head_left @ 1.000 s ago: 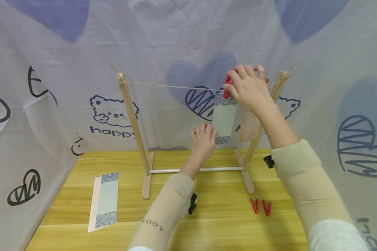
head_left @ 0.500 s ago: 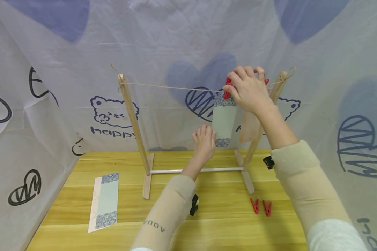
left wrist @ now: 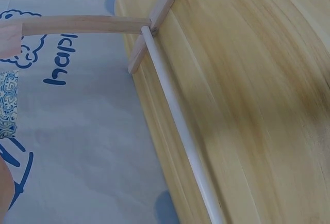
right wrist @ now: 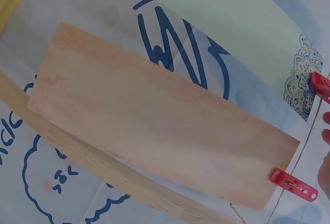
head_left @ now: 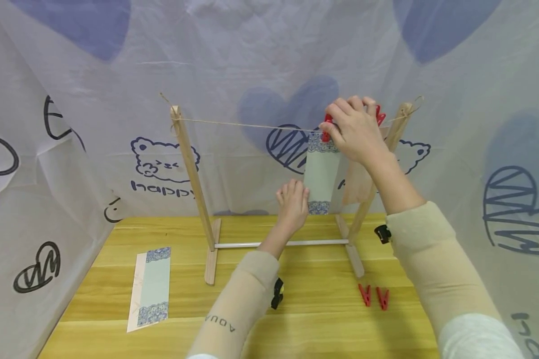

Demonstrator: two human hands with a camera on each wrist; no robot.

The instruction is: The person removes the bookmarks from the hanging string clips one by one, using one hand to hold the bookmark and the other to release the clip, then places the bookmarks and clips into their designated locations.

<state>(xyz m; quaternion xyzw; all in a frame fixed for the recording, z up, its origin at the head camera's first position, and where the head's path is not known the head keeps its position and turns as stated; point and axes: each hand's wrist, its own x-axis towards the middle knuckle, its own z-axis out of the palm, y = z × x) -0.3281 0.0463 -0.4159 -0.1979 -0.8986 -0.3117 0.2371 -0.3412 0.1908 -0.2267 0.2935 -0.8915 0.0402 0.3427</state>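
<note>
A pale green paper strip with blue lace-pattern ends hangs from the string. At its top my right hand pinches a red clothespin, which sits over the paper and string. My left hand is beside the strip's lower left edge, fingers loosely bent; whether it touches the paper is unclear. In the right wrist view a peach paper strip hangs from another red clothespin; the head view shows it partly behind my right hand.
The string spans two wooden posts joined by a white rod. Two red clothespins lie on the table at right. Paper strips lie at left. Black clips lie near my left forearm and right sleeve.
The green strip's lower end has dropped slightly and hangs straighter beside my left hand. My right hand has lowered a little on the clothespin, and more of the clothespin behind it shows.
</note>
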